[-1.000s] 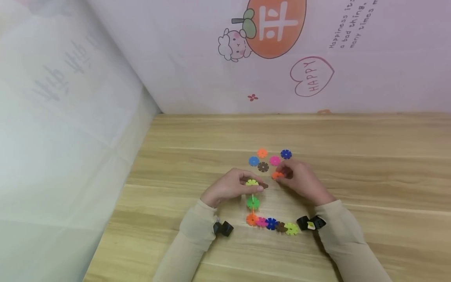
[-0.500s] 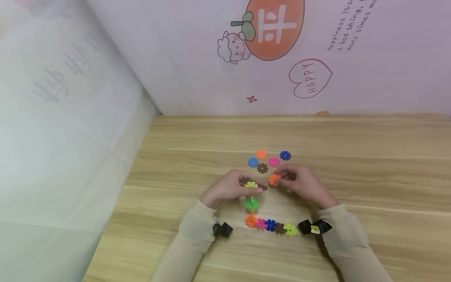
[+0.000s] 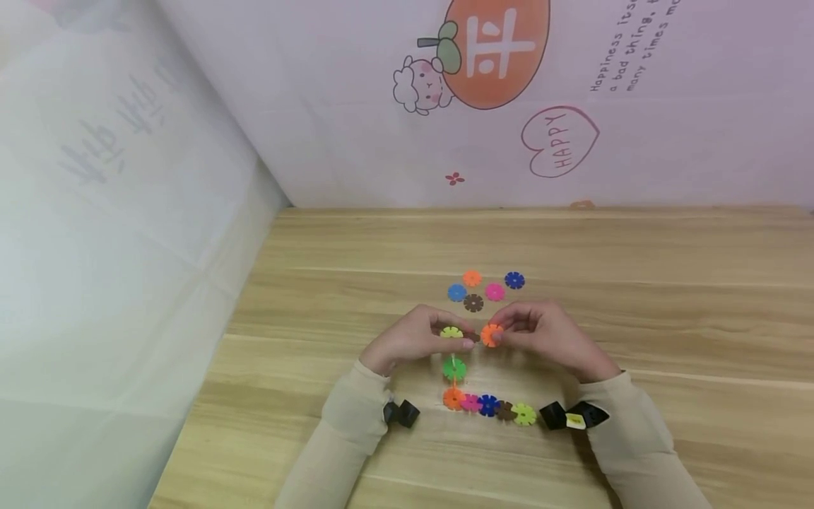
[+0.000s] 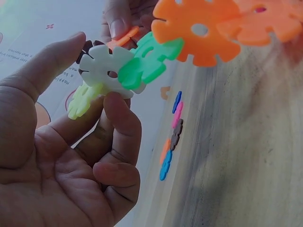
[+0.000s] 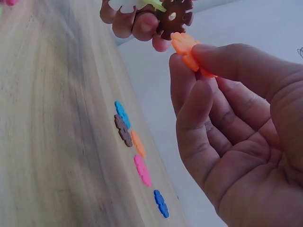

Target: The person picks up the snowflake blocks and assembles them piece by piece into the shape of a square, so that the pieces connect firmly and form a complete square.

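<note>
My left hand (image 3: 416,336) pinches the end of a chain of slotted snowflake discs. In the left wrist view its fingers grip around the white disc (image 4: 97,64), which joins a green disc (image 4: 151,59) and a yellow disc (image 4: 85,100). A brown disc (image 5: 176,20) sticks out at the chain's end. My right hand (image 3: 547,336) pinches a single orange disc (image 3: 490,335) between thumb and fingers. That disc's edge is right by the brown one; whether they touch I cannot tell. From the green disc the chain bends at an orange disc (image 3: 453,399) and runs right to a yellow-green disc (image 3: 524,414).
Beyond the hands, several loose discs lie flat on the wooden table (image 3: 687,297): orange (image 3: 472,278), light blue (image 3: 456,293), brown (image 3: 473,303), pink (image 3: 495,292) and dark blue (image 3: 514,281). A printed cloth (image 3: 356,127) rises behind the table.
My right hand has brought the orange disc left and nearer to me, up to the brown disc, turning it face-on. My left hand stays almost still with the chain.
</note>
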### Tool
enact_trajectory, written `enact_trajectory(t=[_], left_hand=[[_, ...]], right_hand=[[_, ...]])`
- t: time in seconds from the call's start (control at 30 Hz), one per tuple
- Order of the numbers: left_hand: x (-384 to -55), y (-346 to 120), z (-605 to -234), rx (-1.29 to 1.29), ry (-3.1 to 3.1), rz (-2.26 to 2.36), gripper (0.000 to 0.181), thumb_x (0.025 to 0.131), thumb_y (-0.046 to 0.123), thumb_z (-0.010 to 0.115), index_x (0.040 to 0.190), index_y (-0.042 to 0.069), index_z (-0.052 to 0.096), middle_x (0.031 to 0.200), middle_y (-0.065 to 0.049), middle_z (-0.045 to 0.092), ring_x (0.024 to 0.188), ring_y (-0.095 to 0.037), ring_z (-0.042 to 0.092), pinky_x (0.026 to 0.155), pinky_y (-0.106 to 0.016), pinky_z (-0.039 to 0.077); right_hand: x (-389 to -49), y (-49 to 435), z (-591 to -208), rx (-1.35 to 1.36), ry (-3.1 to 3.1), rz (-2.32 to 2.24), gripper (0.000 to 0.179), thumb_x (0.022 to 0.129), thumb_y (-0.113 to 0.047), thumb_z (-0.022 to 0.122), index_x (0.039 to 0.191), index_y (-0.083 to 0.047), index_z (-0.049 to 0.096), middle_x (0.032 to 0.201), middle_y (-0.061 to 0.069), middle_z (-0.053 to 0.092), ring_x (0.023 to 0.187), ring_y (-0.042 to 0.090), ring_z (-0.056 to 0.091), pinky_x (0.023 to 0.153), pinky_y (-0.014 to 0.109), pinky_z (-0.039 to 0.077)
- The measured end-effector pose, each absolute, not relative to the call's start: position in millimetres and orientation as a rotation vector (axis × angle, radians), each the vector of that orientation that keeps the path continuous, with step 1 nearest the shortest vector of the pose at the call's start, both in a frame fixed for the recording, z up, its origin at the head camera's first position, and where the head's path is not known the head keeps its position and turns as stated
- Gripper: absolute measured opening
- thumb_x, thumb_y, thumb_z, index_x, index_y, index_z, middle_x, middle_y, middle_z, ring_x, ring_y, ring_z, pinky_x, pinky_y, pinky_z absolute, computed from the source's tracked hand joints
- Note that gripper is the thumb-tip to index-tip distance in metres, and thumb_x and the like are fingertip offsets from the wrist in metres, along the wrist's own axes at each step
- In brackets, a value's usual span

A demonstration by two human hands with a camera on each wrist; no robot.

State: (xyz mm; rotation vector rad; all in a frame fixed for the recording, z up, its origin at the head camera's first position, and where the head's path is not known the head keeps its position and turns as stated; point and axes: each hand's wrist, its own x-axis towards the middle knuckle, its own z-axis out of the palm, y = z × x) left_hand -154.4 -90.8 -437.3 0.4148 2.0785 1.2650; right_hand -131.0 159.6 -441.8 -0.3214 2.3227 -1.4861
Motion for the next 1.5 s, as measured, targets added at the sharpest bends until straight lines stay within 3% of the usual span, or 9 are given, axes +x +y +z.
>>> enact_trajectory(t=[0.37,0.73,1.13,1.5], left_hand=[[-155,-90,-440,0.426,2.072,1.268,0.025,0.086,0.036,0.076,0.11,0.028,0.076,0.121,0.012,0.069,0.107,-0.01,0.056,0.088,-0.033,0.044],[-153,-89,-440,0.378,2.062,1.285,0.023,0.086,0.034,0.077,0.108,0.026,0.076,0.12,0.011,0.07,0.121,-0.013,0.056,0.106,-0.047,0.04],[-154,-85,-446,0.35,2.089,1.294,0.021,0.085,0.033,0.078,0.105,0.026,0.077,0.116,0.012,0.071,0.115,-0.011,0.057,0.099,-0.041,0.043],[-153,-84,-443,0.344,2.115,1.262,0.027,0.084,0.035,0.079,0.108,0.023,0.076,0.117,0.009,0.071,0.117,-0.012,0.057,0.101,-0.042,0.044]], right_hand=[[-127,157,-437,-0.307,2.296,-1.534,0.026,0.086,-0.029,0.077,0.104,-0.011,0.072,0.095,0.006,0.072,0.086,0.018,0.068,0.074,0.027,0.055],[-127,153,-440,-0.327,2.25,-1.572,0.024,0.086,-0.024,0.077,0.103,-0.008,0.071,0.095,0.008,0.073,0.087,0.026,0.07,0.076,0.027,0.056],[-128,151,-437,-0.27,2.246,-1.535,0.025,0.086,-0.026,0.078,0.101,-0.007,0.071,0.094,0.007,0.074,0.087,0.027,0.07,0.076,0.03,0.055],[-129,149,-441,-0.261,2.221,-1.543,0.024,0.086,-0.023,0.077,0.101,-0.006,0.068,0.095,0.008,0.073,0.088,0.027,0.07,0.078,0.03,0.056]])
